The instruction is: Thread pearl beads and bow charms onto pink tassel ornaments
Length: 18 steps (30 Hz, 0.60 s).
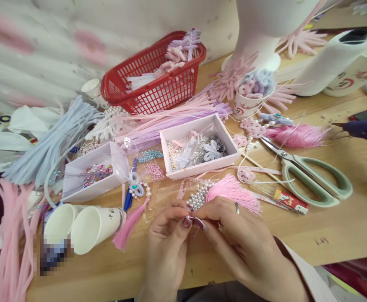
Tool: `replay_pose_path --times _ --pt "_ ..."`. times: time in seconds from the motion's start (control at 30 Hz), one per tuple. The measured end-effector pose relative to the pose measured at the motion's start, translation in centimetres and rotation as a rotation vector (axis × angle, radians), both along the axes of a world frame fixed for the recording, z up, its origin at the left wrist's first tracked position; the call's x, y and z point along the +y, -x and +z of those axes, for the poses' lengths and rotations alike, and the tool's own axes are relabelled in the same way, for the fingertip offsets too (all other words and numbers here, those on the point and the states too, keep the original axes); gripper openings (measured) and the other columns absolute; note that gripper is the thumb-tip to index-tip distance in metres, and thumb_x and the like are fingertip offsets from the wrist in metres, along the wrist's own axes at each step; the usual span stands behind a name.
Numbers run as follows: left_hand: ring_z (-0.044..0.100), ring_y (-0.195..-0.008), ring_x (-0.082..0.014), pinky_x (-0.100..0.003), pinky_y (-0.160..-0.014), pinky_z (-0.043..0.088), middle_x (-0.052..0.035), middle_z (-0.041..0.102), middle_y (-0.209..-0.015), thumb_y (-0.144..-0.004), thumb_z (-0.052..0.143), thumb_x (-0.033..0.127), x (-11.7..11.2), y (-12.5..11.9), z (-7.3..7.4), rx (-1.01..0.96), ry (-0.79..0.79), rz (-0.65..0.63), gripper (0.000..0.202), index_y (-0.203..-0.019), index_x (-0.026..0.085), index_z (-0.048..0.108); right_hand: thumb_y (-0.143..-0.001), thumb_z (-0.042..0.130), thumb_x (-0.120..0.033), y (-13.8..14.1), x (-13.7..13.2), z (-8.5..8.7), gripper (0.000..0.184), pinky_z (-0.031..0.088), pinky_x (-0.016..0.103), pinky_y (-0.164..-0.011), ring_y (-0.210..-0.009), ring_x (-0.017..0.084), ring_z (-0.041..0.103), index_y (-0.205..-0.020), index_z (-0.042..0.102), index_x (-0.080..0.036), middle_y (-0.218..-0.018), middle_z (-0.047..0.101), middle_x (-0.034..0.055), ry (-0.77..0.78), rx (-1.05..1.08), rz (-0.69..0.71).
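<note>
My left hand point(172, 235) and my right hand point(238, 235) meet fingertip to fingertip at the front middle of the table. Both are closed in a pinch around a thin pink thread point(196, 233), a short end of which hangs below the fingertips. The fingers hide the rest of it. Just behind them lie a pink tassel point(230, 191) and a heap of silvery pearl beads point(198, 197). To the left of my left hand is a finished-looking ornament with a blue-green gem point(136, 189) and its own pink tassel point(131, 226).
White boxes of beads point(199, 167) and gems point(92, 191) stand behind, near a red basket point(152, 96). Green-handled scissors point(315, 176) and a red lighter point(292, 201) lie right; a glue gun point(362, 132) points inward. Paper cups point(87, 230) lie left beside pipe cleaners point(53, 142).
</note>
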<state>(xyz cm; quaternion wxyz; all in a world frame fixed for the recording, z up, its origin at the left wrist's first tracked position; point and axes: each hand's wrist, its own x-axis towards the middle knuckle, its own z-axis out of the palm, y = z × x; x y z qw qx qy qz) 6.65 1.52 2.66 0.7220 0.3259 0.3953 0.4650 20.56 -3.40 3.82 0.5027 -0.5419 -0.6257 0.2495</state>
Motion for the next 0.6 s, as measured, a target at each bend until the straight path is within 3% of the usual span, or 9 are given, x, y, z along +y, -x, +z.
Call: replay_pose_path --times 0.6 --pt "0.067 -0.071 -0.0052 -0.01 -0.069 0.057 0.0018 0.067 -0.083 -0.069 0.091 0.026 -0.03 -0.13 0.13 0.04 -0.007 -0.002 0.01 -0.072 0.025 0.082 -0.097 0.05 -0.009 0.03 -0.03 -0.3 0.017 0.048 0.023 -0.068 -0.077 0.013 0.064 -0.103 0.06 -0.022 -0.087 0.069 0.0002 0.039 -0.01 -0.01"
